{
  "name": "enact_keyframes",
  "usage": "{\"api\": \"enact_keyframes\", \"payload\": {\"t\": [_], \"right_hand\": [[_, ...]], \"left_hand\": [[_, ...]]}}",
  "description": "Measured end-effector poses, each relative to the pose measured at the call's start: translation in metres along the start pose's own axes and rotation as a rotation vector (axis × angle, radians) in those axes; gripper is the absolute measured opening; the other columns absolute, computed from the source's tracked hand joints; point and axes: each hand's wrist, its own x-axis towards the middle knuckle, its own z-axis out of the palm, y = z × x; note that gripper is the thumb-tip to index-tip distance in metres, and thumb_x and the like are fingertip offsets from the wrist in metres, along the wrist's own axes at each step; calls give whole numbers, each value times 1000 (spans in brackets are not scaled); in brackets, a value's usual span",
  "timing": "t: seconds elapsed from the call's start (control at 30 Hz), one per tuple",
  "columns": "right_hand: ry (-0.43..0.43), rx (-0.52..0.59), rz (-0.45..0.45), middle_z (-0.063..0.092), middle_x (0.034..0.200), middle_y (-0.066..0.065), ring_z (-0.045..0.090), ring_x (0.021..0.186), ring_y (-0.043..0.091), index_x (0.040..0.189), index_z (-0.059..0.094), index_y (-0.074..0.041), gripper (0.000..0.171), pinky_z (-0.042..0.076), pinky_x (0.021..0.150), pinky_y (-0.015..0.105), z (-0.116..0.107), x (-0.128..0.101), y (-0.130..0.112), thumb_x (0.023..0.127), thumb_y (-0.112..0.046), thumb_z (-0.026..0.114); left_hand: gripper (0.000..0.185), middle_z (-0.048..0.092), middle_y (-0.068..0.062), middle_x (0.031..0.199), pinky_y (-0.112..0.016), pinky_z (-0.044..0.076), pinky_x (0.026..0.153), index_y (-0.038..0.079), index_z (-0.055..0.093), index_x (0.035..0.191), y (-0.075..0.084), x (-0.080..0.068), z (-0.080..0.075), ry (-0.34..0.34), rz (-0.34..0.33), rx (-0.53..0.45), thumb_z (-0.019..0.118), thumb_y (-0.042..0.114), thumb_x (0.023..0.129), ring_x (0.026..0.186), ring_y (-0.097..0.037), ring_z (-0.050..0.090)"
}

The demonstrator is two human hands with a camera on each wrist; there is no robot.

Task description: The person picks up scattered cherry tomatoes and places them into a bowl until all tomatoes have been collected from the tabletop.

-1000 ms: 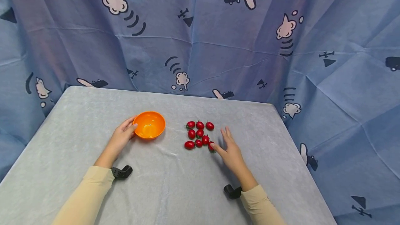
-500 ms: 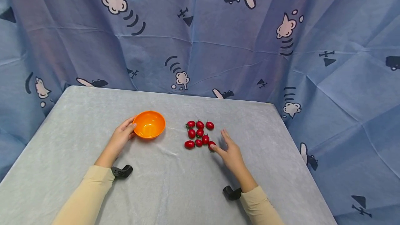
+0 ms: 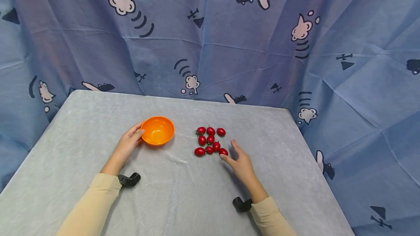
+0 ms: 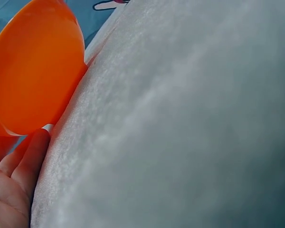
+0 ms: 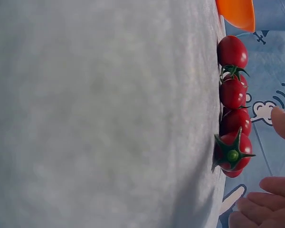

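In the head view, an orange bowl point(image 3: 158, 128) stands on the table, left of the middle. My left hand point(image 3: 127, 145) holds it by its left side, thumb over the rim and fingers along the outer wall. The left wrist view shows those fingers point(image 4: 33, 159) low against the bowl. Several red cherry tomatoes point(image 3: 210, 140) lie in loose rows right of the bowl. Beside the nearest right one point(image 3: 223, 152) is my right hand point(image 3: 242, 165), thumb apart from the fingers and nothing held. In the right wrist view, that tomato's green star-shaped calyx point(image 5: 232, 155) faces the camera.
A pale cloth covers the table point(image 3: 183, 199). Behind and to the right hangs a blue curtain point(image 3: 229, 65) printed with planes and clouds. Each wrist wears a black camera mount, one on the left point(image 3: 129, 180) and one on the right point(image 3: 242, 204).
My right hand has drawn slightly toward me, its fingertips lower and the thumb now at the near edge of the closest tomato. The left hand and bowl have stayed put.
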Motion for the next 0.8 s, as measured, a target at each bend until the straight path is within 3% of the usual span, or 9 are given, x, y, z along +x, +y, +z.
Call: {"api": "enact_keyframes", "payload": {"t": [0.4,0.5,0.67,0.8], "right_hand": [[11,23,6,33,160,15,29,149,32,152,38,-3,77,27,121,50,3,-1,1,90,-29,74],[10,17,7,35,159,16,31,149,33,152,38,-2,77,28,120,50,4,-1,2,90,-28,74],[-3,9,21,38,157,16,35,147,34,151,39,-2,76,32,118,50,6,-1,2,89,-28,75],[-8,9,30,41,155,16,38,145,33,150,42,-3,74,35,117,50,8,1,2,88,-26,76]], "left_hand": [[57,30,-11,163,-5,46,87,11,28,158,-1,1,0,4,-7,-2,43,33,107,107,11,51],[58,30,-11,163,-5,46,87,12,28,158,-1,1,0,5,-14,2,43,34,106,122,-2,52],[59,28,-10,164,-4,44,87,12,28,158,-2,2,0,2,-16,9,44,35,106,144,-27,37],[59,29,-10,164,-4,44,87,12,28,158,-4,2,1,2,-12,17,44,35,106,142,-22,40]]}}
